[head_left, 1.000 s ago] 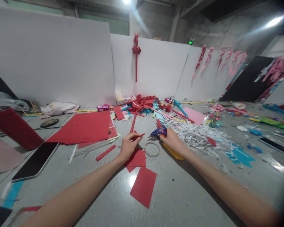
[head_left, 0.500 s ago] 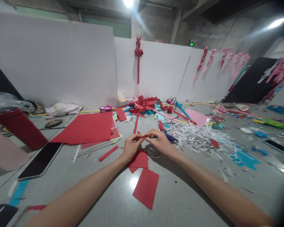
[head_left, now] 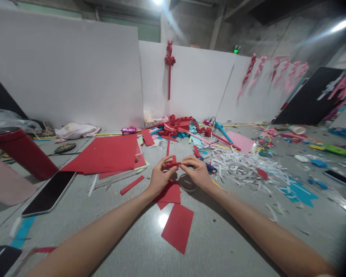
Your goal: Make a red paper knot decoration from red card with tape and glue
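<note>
A small folded piece of red paper (head_left: 169, 164) is held between my two hands. My left hand (head_left: 160, 177) is closed around its left side, with fingers curled over it. The fingertips of my right hand (head_left: 198, 173) pinch its right end. Fingers partly cover the piece, so its full shape is hidden. Below the hands lie red paper sheets (head_left: 169, 194), and nearer to me another red sheet (head_left: 178, 229). A roll of tape (head_left: 187, 188) rests under my right hand. Just beyond that hand is a dark blue handle (head_left: 211, 168), partly hidden by it.
Large red sheets (head_left: 103, 154), a phone (head_left: 49, 194) and a red tumbler (head_left: 24, 154) stand or lie on the left. White paper shreds (head_left: 230, 157) spread to the right. Red paper flowers (head_left: 173, 125) lie near the white board (head_left: 196, 80). A narrow red strip (head_left: 132, 185) lies left of my hands.
My fingers have shifted on the red paper, and more of it shows between them. A yellow strip now shows beside my right wrist. The view has tilted down slightly.
</note>
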{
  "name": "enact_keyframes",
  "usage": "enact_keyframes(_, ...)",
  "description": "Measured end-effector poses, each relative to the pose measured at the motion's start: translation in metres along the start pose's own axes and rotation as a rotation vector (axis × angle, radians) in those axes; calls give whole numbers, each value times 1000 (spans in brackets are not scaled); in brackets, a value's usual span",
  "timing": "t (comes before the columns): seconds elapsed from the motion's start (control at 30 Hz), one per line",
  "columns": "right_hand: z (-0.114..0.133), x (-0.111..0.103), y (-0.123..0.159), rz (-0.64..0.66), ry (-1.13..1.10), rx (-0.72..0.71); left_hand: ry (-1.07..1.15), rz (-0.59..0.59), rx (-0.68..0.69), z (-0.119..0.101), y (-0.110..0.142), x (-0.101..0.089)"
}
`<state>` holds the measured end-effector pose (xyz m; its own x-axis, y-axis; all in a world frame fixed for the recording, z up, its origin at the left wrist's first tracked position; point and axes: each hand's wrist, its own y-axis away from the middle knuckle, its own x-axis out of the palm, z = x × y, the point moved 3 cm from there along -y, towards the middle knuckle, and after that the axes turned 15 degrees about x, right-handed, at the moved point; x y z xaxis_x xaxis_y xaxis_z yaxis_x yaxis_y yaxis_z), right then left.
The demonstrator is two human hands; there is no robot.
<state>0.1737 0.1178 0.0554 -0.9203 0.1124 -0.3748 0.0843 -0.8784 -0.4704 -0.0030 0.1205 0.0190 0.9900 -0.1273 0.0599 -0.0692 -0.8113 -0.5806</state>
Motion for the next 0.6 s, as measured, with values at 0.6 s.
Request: enact_keyframes(0.6,-4,2,4,25,11,-46,-133,-8,187,-5,1,-3)
